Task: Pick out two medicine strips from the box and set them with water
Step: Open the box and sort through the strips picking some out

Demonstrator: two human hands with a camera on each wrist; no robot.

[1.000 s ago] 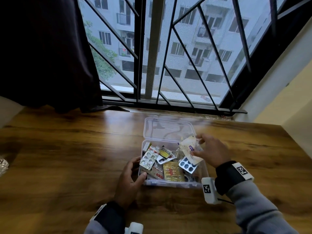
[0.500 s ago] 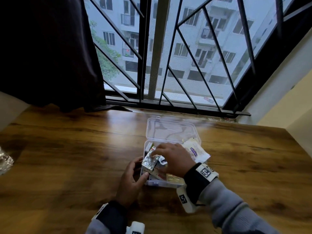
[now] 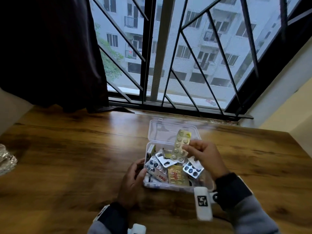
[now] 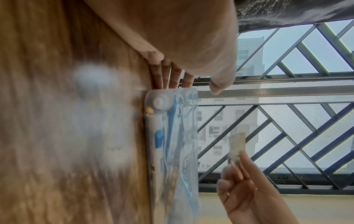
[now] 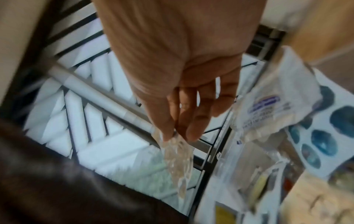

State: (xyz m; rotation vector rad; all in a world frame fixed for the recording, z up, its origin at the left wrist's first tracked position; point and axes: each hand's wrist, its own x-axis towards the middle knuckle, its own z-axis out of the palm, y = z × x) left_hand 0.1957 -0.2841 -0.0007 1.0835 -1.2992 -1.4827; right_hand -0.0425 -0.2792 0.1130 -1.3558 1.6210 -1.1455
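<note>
- Right hand point(image 3: 205, 157): raised over the box, fingers point(image 5: 192, 128) and thumb pinching one medicine strip point(image 3: 181, 146) by its edge; the strip is pale with rows of round tablets, held nearly upright, clear of the box contents.
- Left hand point(image 3: 133, 179): resting on the surface beside the box, fingers point(image 4: 173, 74) curled against its left wall, thumb at the rim.
- Box point(image 3: 201, 184): clear plastic, lid point(image 3: 162, 130) hinged open toward the window, standing on the wooden surface point(image 3: 67, 157).
- Contents: loose heap of strips, among them a strip of dark blue tablets point(image 3: 192, 168) at right, a gold foil strip point(image 3: 177, 176) at the near side, a white sachet with blue print point(image 5: 268, 104).
- Far left edge of the surface: a clear crinkled object point(image 3: 6, 159), only partly in view, identity uncertain.
- Backdrop: barred window point(image 3: 185, 56), dark curtain point(image 3: 47, 48).
</note>
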